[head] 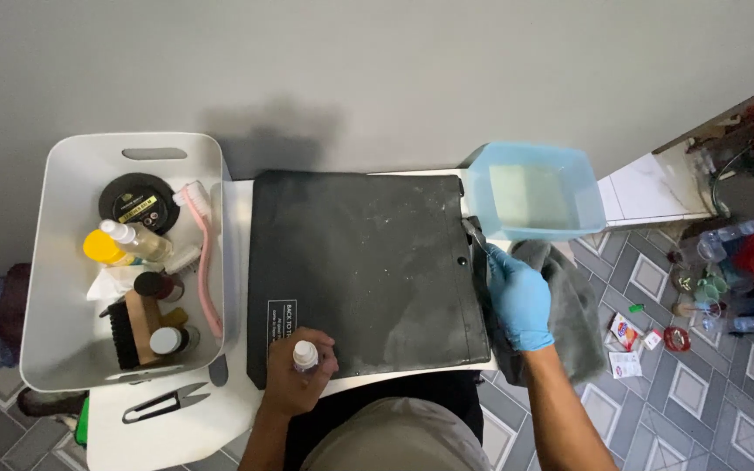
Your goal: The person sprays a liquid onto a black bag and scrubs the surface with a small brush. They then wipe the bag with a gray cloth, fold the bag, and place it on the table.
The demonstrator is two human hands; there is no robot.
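The bare left hand [294,384] wraps its fingers around a small clear bottle [305,356] at the near edge of a black mat [364,262]. The right hand [518,298] (in a blue glove) pinches a thin tool [475,234] — beside the blue tub [534,192], over a grey cloth [573,310].

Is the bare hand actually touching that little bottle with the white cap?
Touching. The head view shows the left hand wrapped around the small bottle, fingers closed on its body, resting on the black mat.
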